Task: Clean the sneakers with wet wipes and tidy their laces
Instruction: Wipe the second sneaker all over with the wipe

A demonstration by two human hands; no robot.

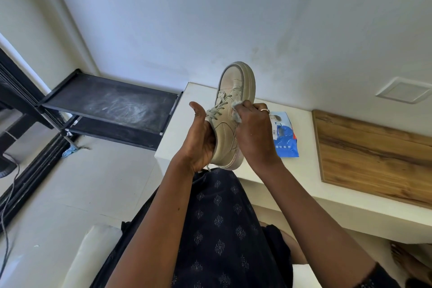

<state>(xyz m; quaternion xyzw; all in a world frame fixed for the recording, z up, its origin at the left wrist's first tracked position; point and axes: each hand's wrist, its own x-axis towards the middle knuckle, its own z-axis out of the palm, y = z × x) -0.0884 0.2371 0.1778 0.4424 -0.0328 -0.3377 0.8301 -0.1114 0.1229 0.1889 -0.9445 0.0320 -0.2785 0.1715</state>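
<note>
Left hand (201, 138) cups a beige sneaker (230, 119) held above the desk (177, 133); right hand (252, 131) pinches a wipe (236, 110) against its side. Rubbing near the laces (218, 110) could snag them.

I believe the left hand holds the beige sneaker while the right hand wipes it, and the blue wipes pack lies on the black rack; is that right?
Not quite: the head view shows the blue wipes pack lying on the white ledge, not the black rack; the rest holds.

A blue wet-wipes pack (285, 140) lies flat on the white ledge (174, 133), just beside a wooden panel (374, 156).
</note>
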